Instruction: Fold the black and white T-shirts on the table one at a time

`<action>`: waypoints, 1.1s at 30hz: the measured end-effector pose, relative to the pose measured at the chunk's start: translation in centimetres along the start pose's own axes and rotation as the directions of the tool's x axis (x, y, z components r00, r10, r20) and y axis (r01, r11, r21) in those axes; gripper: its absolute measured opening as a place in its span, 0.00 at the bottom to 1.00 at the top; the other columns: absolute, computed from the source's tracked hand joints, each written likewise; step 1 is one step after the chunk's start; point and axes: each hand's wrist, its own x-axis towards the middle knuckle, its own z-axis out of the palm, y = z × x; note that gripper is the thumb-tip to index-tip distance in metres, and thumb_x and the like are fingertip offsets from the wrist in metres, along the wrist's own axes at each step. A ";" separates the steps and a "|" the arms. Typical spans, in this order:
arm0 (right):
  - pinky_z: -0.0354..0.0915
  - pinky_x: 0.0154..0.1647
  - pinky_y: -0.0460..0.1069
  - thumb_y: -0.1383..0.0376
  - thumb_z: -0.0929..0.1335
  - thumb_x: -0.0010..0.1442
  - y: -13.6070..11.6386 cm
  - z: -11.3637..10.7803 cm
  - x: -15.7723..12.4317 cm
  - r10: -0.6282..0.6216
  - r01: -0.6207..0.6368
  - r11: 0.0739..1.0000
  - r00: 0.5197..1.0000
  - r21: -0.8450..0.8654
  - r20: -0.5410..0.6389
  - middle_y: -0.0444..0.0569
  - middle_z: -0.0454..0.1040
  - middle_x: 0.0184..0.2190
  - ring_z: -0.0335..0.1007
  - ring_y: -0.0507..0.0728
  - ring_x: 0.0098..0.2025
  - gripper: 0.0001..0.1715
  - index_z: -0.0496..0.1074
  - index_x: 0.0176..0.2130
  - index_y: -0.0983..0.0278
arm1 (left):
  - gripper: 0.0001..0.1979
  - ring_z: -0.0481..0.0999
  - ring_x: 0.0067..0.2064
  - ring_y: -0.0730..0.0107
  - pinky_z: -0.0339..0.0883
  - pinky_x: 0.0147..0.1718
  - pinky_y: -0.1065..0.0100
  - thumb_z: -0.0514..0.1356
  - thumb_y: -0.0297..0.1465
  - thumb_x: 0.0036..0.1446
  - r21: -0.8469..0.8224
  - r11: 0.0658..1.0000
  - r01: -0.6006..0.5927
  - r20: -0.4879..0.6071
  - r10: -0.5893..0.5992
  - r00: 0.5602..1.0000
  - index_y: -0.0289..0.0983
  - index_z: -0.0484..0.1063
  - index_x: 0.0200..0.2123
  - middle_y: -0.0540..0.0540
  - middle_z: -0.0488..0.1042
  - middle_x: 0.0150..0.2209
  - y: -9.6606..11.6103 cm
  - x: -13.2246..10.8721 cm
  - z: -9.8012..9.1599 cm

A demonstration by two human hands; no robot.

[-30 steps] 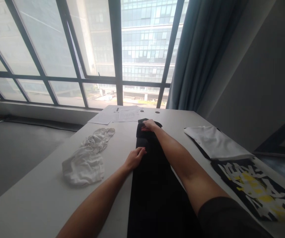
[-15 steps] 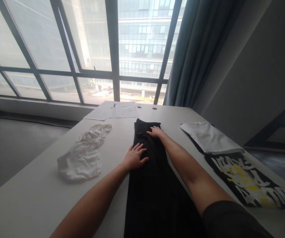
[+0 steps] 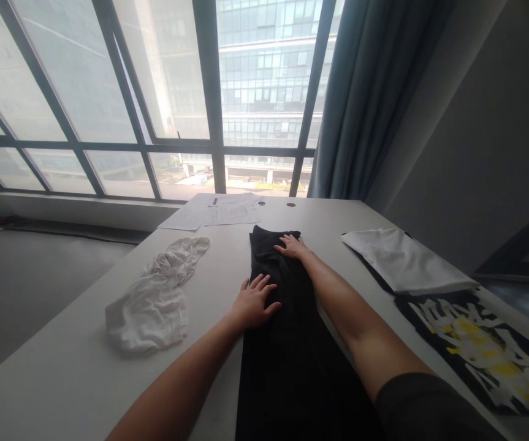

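A long black garment (image 3: 287, 355), perhaps trousers, lies lengthwise on the white table (image 3: 62, 373), running from near its middle down out of view. My left hand (image 3: 255, 301) rests with spread fingers on the garment's left edge. Farther up, my right hand (image 3: 292, 246) lies with its fingers apart on the top right part of the cloth, near the end. Both palms face down, and neither hand grips anything. Some creases show in the cloth between the hands.
A crumpled white garment (image 3: 156, 300) lies to the left. On the right are a folded white cloth (image 3: 406, 260) and a dark garment with white and yellow print (image 3: 485, 349). Printed papers (image 3: 232, 210) lie at the far edge, beside two round holes. Windows and a grey curtain (image 3: 356, 110) stand behind.
The view has shifted slightly, so everything sits a little lower in the picture. Both hands stay on the black garment in nearly the same places, and its far end looks flatter.
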 end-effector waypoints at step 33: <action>0.64 0.30 0.45 0.71 0.70 0.58 -7.2 -5.0 -35.6 -0.159 0.128 0.880 0.987 0.457 0.031 0.44 0.75 0.32 0.72 0.52 0.30 0.27 0.65 0.57 0.66 | 0.26 0.78 0.32 0.64 0.70 0.31 0.67 0.57 0.49 0.63 -0.572 0.738 0.356 0.149 -0.334 0.931 0.29 0.77 0.45 0.40 0.79 0.35 8.9 -1.3 -1.1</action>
